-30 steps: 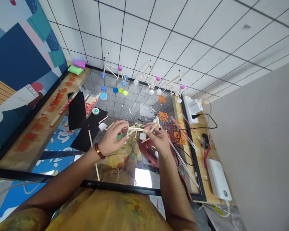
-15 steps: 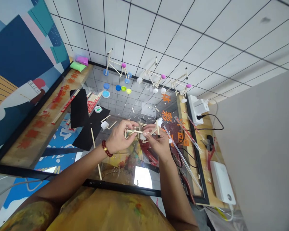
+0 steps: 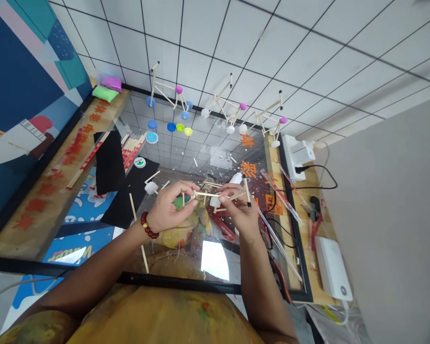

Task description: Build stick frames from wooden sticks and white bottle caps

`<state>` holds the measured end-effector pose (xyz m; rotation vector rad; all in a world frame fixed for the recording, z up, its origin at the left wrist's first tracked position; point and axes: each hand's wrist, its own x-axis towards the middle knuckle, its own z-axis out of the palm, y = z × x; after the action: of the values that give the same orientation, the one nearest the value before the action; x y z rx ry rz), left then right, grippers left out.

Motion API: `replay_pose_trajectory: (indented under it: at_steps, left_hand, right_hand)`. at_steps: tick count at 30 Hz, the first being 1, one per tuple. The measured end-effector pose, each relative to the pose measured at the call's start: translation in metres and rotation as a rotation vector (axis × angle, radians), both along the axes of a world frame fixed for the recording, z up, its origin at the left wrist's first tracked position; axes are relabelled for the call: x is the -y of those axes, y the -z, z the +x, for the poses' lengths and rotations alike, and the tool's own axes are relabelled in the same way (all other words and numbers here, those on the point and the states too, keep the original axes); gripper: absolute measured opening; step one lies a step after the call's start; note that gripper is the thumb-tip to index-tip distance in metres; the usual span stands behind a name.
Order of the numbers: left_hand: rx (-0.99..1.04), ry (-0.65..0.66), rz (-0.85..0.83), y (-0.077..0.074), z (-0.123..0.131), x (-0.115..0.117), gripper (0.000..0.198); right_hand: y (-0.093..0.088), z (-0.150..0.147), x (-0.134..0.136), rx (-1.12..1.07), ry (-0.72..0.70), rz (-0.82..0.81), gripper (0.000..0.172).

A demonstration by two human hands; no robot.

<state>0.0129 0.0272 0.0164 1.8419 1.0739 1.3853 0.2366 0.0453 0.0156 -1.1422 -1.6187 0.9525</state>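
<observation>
Over the glass tabletop, both hands hold a small frame of pale wooden sticks (image 3: 208, 194). My left hand (image 3: 168, 206) pinches its left end between thumb and fingertips. The other end is gripped by my right hand (image 3: 241, 212), thumb in front and fingers behind. From the right-hand end rises a crossbar stick with a black tip (image 3: 247, 188). Fingers hide some of the joints. Just left of my left hand lies a white cap with short sticks (image 3: 151, 188). Behind my right fingers, a white bottle (image 3: 236, 178) is partly covered.
Three stick tricycle models (image 3: 224, 102) stand along the back edge. Coloured caps (image 3: 179, 127) lie before them. Black sheets (image 3: 109, 162), packed sticks (image 3: 133, 152) and a long loose stick (image 3: 139, 234) are on the left. A power strip (image 3: 295, 155) and cables sit at the right.
My left fingers have drawn a little leftwards, to the frame's end, and more of the stick between my hands shows. The frame's crossbar has tilted slightly, and the camera view has shifted.
</observation>
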Motion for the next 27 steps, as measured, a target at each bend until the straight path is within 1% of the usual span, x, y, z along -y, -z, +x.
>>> replay_pose_trajectory:
  at_steps: [4, 7, 10, 15, 19, 23, 27]
  left_hand:
    - [0.000, -0.053, -0.029, 0.005, 0.001, 0.002, 0.017]
    - [0.029, -0.066, -0.086, 0.008, 0.002, 0.003, 0.028]
    - [0.038, -0.067, -0.094, 0.008, 0.002, 0.004, 0.035]
    - [-0.010, -0.048, -0.054, 0.008, 0.000, 0.002, 0.031]
    - [-0.063, -0.040, 0.010, 0.007, -0.001, 0.001, 0.029]
    - [-0.090, -0.077, 0.047, 0.002, 0.000, 0.001, 0.023]
    - [-0.076, -0.105, 0.033, -0.005, 0.004, 0.001, 0.016]
  right_hand:
    - [0.002, 0.003, 0.001, -0.043, -0.010, -0.010, 0.007]
    - [0.001, 0.003, 0.002, -0.052, -0.011, -0.014, 0.007]
    - [0.001, 0.003, 0.002, -0.034, -0.006, -0.024, 0.010]
    - [0.002, 0.003, 0.002, -0.034, 0.000, -0.028, 0.009]
    - [0.000, 0.003, 0.002, -0.041, -0.008, -0.019, 0.008]
    - [-0.002, 0.003, 0.003, -0.050, 0.001, -0.028, 0.008]
    - [-0.001, 0.002, 0.002, -0.090, 0.013, -0.028, 0.008]
